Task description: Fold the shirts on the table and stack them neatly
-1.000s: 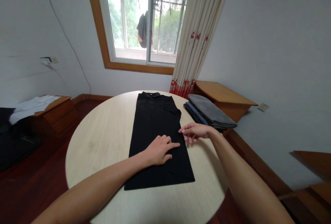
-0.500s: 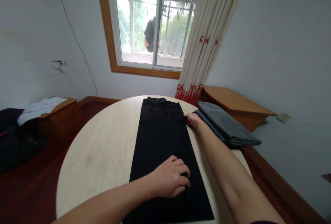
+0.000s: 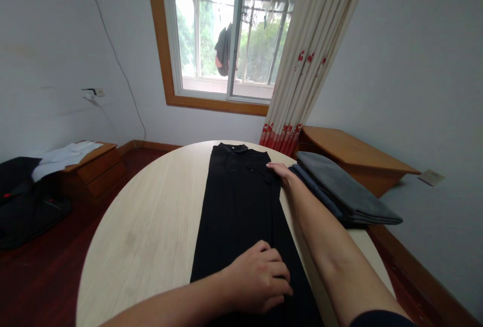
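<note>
A black polo shirt [image 3: 237, 206] lies lengthwise on the round pale table [image 3: 147, 216], its collar at the far end and its right side folded inward with a sleeve on top. At the far right edge, by the sleeve, my right hand [image 3: 282, 170] has its fingers closed on the cloth; part of its grip is hidden. Over the lower part of the shirt, my left hand [image 3: 262, 276] is curled with bent fingers on the fabric, near a crease running up the right side. Its fingertips are partly hidden.
Folded grey and blue garments [image 3: 339, 186] are stacked at the table's right edge, beside my right forearm. Behind them stands a wooden cabinet [image 3: 350, 148]. A curtain [image 3: 302, 75] hangs by the window. At left are a small wooden drawer unit [image 3: 100, 166] and a black bag [image 3: 30, 211].
My left hand has moved slightly right and nearer to me, its fingers curling more onto the shirt. The cloth by my right hand has shifted, and the crease down the right side is clearer.
</note>
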Tool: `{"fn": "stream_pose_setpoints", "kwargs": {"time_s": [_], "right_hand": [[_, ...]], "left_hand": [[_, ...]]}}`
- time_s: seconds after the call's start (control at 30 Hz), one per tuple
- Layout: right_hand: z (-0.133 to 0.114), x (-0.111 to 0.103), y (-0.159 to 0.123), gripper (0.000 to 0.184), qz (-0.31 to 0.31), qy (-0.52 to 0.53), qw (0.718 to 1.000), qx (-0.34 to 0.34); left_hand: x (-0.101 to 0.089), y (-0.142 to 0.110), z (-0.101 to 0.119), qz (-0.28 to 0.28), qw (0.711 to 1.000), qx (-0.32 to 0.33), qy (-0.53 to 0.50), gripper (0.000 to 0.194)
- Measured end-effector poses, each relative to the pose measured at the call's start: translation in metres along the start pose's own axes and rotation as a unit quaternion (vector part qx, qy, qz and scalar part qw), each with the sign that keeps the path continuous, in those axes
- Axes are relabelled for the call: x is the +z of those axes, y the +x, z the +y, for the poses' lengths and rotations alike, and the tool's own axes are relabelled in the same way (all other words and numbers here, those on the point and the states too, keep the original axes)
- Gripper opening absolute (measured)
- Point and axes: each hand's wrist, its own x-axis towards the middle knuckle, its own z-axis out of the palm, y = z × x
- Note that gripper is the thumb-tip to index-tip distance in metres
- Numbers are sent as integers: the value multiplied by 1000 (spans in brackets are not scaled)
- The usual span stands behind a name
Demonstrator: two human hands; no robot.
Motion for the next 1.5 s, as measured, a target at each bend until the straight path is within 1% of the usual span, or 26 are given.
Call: {"fn": "stream_pose_setpoints", "kwargs": {"time_s": [0.07,0.17,0.23,0.3,0.37,0.4,0.5,0.53,0.6,0.67,0.77,0.83,1.0,1.1,1.2,1.23,1.3,1.4,1.5], "right_hand": [[-1,1,2,24,4,-20,1000,1],[-7,0,4,25,12,-58,998,-13],[-16,3,7,29,19,-86,996,-35],[-29,11,9,34,22,-108,992,-59],[-43,25,9,40,12,-163,982,-95],[-49,35,9,42,-3,-206,972,-116],[-62,67,4,51,-64,-324,931,-157],[-63,77,2,53,-80,-340,924,-158],[-62,93,-1,57,-101,-351,918,-152],[-57,102,-5,59,-116,-355,916,-148],[-45,105,-10,63,-137,-372,906,-152],[-37,104,-12,67,-137,-394,896,-149],[-21,103,-7,75,-96,-448,881,-121],[-17,102,4,79,-68,-453,884,-95],[-17,100,20,80,-45,-452,888,-68],[-17,100,26,79,-36,-455,887,-69],[-18,100,38,75,-26,-468,879,-93],[-17,104,57,68,-43,-477,869,-127],[-16,105,75,68,-61,-462,878,-109]], "left_hand": [[0,0,-1,3,1000,1,-2,13],[-3,0,-1,10,1000,3,1,13],[-6,0,0,15,1000,7,5,14],[-10,0,1,16,1000,11,12,13],[-12,0,2,7,1000,13,21,12],[-12,0,3,1,1000,14,26,12],[-11,0,3,-17,999,19,43,12],[-11,0,3,-24,998,20,48,13],[-10,-1,1,-36,998,20,54,14],[-9,-2,0,-46,997,23,55,17],[-9,-3,-2,-66,996,35,43,23],[-9,-4,-3,-82,995,44,29,27],[-10,-7,-5,-111,993,45,1,26],[-12,-9,-5,-114,993,38,2,22],[-11,-10,-7,-103,994,33,5,22],[-9,-10,-8,-95,995,34,6,23],[-1,-12,-12,-81,996,41,12,23],[15,-14,-17,-72,996,55,21,22],[28,-16,-23,-76,995,59,21,28]]}}
